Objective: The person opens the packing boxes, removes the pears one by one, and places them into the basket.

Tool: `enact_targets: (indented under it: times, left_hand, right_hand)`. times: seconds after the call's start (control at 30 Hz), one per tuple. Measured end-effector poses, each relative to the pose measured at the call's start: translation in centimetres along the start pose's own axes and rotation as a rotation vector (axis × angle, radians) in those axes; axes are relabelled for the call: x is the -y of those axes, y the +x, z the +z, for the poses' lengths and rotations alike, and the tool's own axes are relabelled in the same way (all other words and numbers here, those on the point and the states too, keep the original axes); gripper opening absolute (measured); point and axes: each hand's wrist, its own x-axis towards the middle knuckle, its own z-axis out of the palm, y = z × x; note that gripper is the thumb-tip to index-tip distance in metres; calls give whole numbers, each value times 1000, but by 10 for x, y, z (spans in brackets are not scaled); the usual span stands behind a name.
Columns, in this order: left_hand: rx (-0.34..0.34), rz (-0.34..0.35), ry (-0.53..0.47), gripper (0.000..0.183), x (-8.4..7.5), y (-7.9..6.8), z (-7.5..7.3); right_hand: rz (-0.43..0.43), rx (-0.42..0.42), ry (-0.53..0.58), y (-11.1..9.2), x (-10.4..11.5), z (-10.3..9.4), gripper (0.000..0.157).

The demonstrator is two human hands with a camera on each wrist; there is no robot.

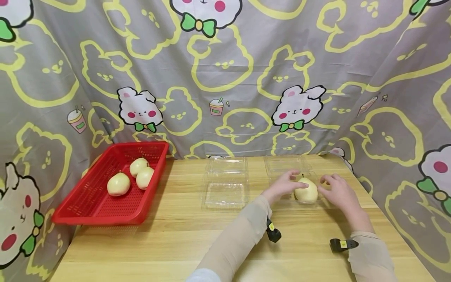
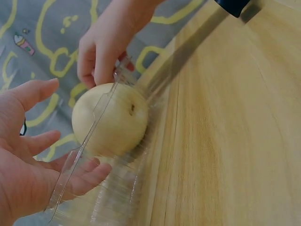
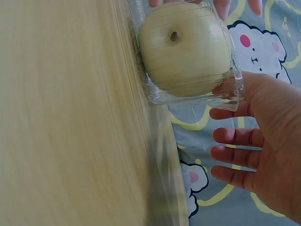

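A round pale-yellow pear (image 1: 307,192) sits in a clear plastic clamshell box (image 3: 188,100) at the right side of the table. On its left is my left hand (image 1: 283,185). In the left wrist view that hand's fingers (image 2: 84,181) are spread and relaxed, seen through the clear plastic beside the pear. From the right, my right hand (image 1: 340,194) pinches the rim of the box between thumb and index finger, its other fingers (image 3: 237,155) extended below. The box's lid (image 1: 286,162) stands folded back behind the pear.
A second clear clamshell box (image 1: 225,206) lies open left of the hands. At the far left stands a red plastic basket (image 1: 100,218) holding three pears (image 1: 118,184). Patterned grey curtains (image 1: 225,70) hang behind and on both sides of the wooden table (image 1: 169,243).
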Motion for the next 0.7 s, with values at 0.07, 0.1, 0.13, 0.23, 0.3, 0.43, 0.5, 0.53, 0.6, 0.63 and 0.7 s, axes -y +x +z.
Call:
enact_targets:
  times: [0.07,0.1,0.13,0.23,0.3,0.43,0.5,0.53,0.6,0.63,0.7]
  left_hand:
    - [2,-13,-1,64,-1,2,1]
    - [4,-21,-2,64,-1,3,1]
    - [7,-35,-4,64,-1,4,2]
    - [29,-73,-19,67,-2,6,4]
    - [39,-101,-32,69,-2,7,6]
    - [41,-131,-54,72,-1,9,12]
    - [34,-135,-52,73,-1,10,15]
    - [30,-137,-46,73,-1,10,16]
    - [19,-135,-31,73,-2,10,19]
    - [11,-135,-23,73,-2,10,20]
    - [-7,-137,-7,73,-2,10,23]
  right_hand:
    - [0,0,1,0,0,0,31]
    - [0,1,1,0,0,0,31]
    - [-1,0,-1,0,0,0,31]
    - [1,-3,-1,0,-1,0,30]
    - [1,-10,-2,0,-2,1,30]
    - [-5,-16,3,0,-5,3,30]
    - [-7,-16,4,1,-5,3,30]
    - [-8,-13,6,1,-5,3,30]
    - [-7,-15,6,1,-5,3,30]
    - [-6,-15,5,1,-5,3,30]
    - [-7,-17,4,1,-4,3,29]
